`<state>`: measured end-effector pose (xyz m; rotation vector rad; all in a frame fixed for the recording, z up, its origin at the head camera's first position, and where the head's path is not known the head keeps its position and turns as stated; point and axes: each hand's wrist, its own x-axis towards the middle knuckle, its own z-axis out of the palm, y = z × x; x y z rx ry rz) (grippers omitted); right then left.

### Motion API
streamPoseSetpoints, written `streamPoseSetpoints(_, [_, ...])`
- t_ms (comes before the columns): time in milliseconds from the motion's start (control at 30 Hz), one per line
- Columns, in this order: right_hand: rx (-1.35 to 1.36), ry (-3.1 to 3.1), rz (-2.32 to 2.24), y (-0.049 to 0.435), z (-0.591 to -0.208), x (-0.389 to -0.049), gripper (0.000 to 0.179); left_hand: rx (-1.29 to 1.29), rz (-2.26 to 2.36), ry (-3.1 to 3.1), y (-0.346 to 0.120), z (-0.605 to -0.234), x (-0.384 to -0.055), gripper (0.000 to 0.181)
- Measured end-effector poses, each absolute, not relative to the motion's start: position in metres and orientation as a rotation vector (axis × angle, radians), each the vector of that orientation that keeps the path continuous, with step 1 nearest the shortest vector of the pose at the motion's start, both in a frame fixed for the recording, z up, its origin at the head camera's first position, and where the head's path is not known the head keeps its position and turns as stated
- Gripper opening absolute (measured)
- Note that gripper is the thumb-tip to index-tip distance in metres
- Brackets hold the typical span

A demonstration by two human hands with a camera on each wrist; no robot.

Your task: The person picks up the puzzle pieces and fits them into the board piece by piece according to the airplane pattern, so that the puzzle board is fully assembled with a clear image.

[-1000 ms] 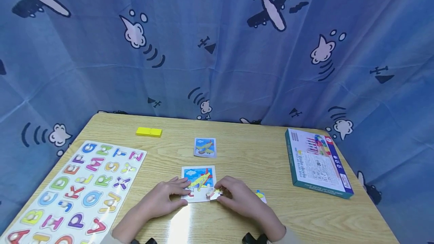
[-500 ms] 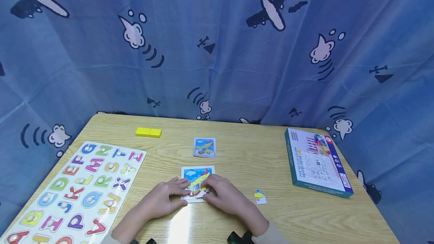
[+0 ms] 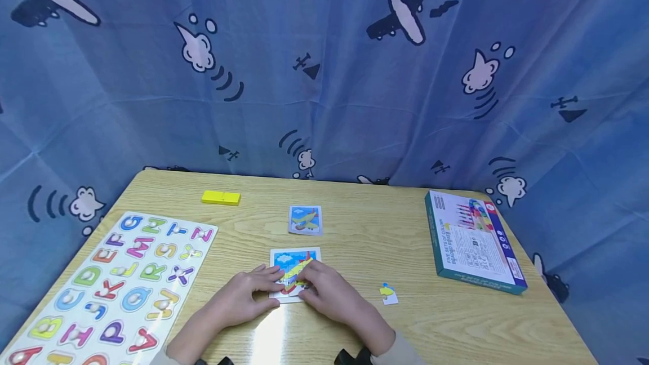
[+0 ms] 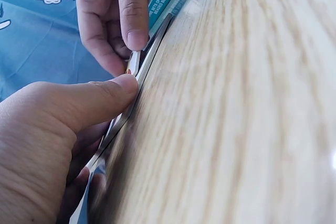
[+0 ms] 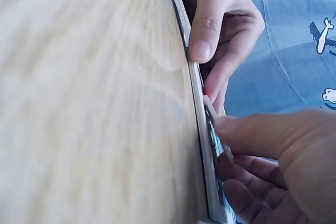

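A small jigsaw puzzle board (image 3: 281, 253) with a yellow airplane picture and a white border lies on the table, partly hidden by both hands. My left hand (image 3: 243, 296) rests at its left side, fingers extended over the picture and thumb at the front edge. With thumb and fingers, my right hand (image 3: 332, 292) pinches a puzzle piece (image 5: 210, 108) at the board's lower right. In the right wrist view that piece is tilted, one end down at the board. To the right lies a loose puzzle piece (image 3: 389, 295), yellow, blue and white.
Behind the board is an airplane picture card (image 3: 306, 220). A yellow block (image 3: 221, 198) sits farther back left. The alphabet peg board (image 3: 119, 277) covers the table's left side, and a boxed toy set (image 3: 474, 241) lies at right. A blue curtain (image 3: 324, 72) hangs behind.
My right hand has moved left, bringing its puzzle piece from the board's right edge over the lower part of the picture. The left hand has stayed in place.
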<state>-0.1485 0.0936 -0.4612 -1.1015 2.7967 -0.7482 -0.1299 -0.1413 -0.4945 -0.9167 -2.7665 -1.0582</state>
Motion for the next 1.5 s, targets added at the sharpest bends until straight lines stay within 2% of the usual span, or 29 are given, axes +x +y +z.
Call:
streamPoseSetpoints(1000, [-1.187, 2.905, -0.457, 0.0903, -0.4614, -0.1424, 0.017, -0.991, -0.874, -2.746, -0.14, -0.491, -0.1297, 0.028])
streamPoseSetpoints(1300, [-1.329, 3.001, -0.329, 0.0888, -0.4651, -0.1396, 0.014, -1.002, -0.85, -2.707, -0.1392, -0.493, -0.1297, 0.028])
streamPoseSetpoints(1500, [-1.275, 2.981, -0.393, 0.0881, -0.4668, -0.1405, 0.015, -0.984, -0.833, -2.697, -0.1391, -0.4935, -0.1285, 0.029])
